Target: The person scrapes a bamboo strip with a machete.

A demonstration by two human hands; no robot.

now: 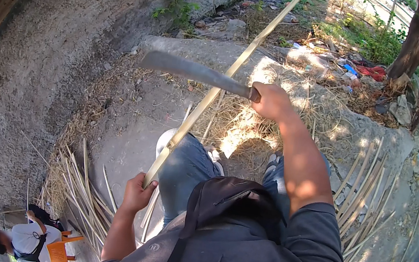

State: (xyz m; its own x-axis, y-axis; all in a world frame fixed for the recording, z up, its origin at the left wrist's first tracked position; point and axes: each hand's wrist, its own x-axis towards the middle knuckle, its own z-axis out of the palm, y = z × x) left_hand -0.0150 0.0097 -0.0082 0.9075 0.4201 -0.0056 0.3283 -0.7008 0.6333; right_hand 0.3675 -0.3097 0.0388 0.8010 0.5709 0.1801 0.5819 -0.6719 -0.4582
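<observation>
My left hand [139, 192] is closed round the near end of a long, pale bamboo strip [200, 109]. The strip slants up and away to the right, passing over my left knee. In my right hand [272, 101] is the handle of a machete [191, 69], its wide grey blade pointing left. The blade crosses over the strip a little short of the handle; whether the two touch I cannot tell. Thin shavings [252, 129] lie heaped on the ground beyond my feet.
Bundles of split strips lie at my left [85, 194] and right [364, 195]. A rough wall [40, 80] rises on the left. At lower left a person [33, 240] sits on an orange chair [61, 254]. Litter [354, 71] and a tree trunk [412, 49] are at far right.
</observation>
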